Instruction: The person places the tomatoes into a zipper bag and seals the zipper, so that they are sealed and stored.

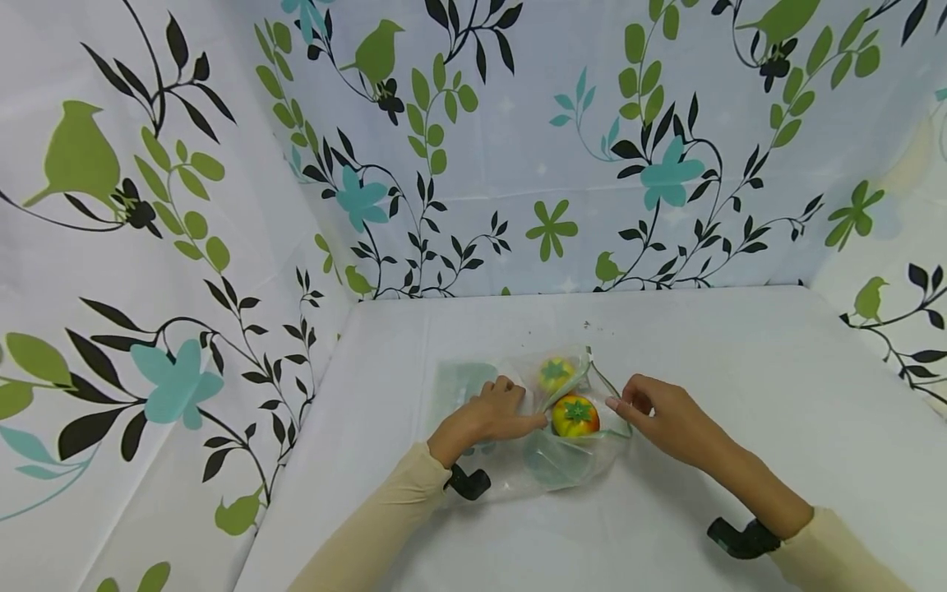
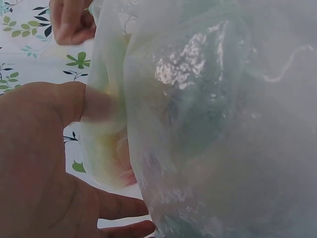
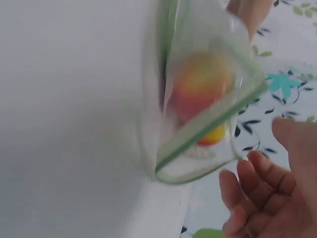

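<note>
A clear plastic zip bag [image 1: 573, 469] with green-edged lips lies on the white table, its mouth gaping to the right. In that mouth sits a yellow-red, tomato-like fruit [image 1: 575, 416] with a green leafy top. A second, similar fruit [image 1: 555, 374] shows through the plastic behind it. My left hand [image 1: 501, 409] holds the bag on its left side, the thumb seen through a layer of film in the left wrist view. At the right end of the mouth is my right hand [image 1: 662, 415]; its bent fingers [image 3: 257, 161] touch the rim, with the thumb apart.
Pale green patches [image 1: 462, 386] show at the bag's left part. The white table [image 1: 740, 353] meets a patterned cloth backdrop [image 1: 481, 205] at the back and sides. A dark camera mount [image 1: 468, 483] sits on the left wrist, another [image 1: 743, 538] on the right.
</note>
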The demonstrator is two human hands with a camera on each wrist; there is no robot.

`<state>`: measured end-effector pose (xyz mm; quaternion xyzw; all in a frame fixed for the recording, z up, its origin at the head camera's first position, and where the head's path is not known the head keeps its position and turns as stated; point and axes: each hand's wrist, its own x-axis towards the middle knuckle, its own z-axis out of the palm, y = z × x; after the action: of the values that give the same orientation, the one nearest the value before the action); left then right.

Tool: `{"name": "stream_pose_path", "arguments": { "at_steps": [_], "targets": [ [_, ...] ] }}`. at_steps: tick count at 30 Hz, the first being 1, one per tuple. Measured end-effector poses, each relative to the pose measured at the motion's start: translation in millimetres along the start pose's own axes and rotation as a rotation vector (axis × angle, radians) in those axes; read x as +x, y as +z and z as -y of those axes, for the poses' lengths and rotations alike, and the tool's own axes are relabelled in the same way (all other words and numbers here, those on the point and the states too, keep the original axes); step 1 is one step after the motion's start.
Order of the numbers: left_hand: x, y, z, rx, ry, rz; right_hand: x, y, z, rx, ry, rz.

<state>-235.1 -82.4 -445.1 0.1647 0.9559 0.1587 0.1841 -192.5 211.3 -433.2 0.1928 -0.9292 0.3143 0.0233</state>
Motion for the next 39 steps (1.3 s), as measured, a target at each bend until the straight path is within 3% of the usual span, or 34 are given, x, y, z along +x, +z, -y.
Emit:
{"name": "stream_pose_path", "arguments": {
  "at_steps": [3,8,12,25,31,35,39],
  "targets": [
    [-0.8,-1.7,-0.4,0.019,0.002,0.001,-11.7,1.6,13.2,0.01,0.087,0.009],
    [-2.0,-2.6,-2.5,0.032,0.005,0.002,-25.8,7.6,22.8,0.078,0.225,0.213],
    [-1.7,-2.1,-4.2,0.035,0.01,0.001,-31.1,18.0,20.7,0.143,0.224,0.29],
    [0.9,-6.6,-7.6,0.109,0.028,-0.016,-34.6,29.9,19.9,0.185,0.14,0.274],
    [3.6,-21.2,-16.0,0.156,0.037,-0.13,-37.1,31.2,21.2,0.207,0.145,0.282],
    [14.1,-31.1,-23.8,0.133,0.082,-0.19,-39.0,32.4,21.5,0.206,0.142,0.274],
    [34.5,-39.8,-31.5,0.137,0.174,-0.192,-40.0,33.0,23.0,0.217,0.132,0.271]
  ]
}}
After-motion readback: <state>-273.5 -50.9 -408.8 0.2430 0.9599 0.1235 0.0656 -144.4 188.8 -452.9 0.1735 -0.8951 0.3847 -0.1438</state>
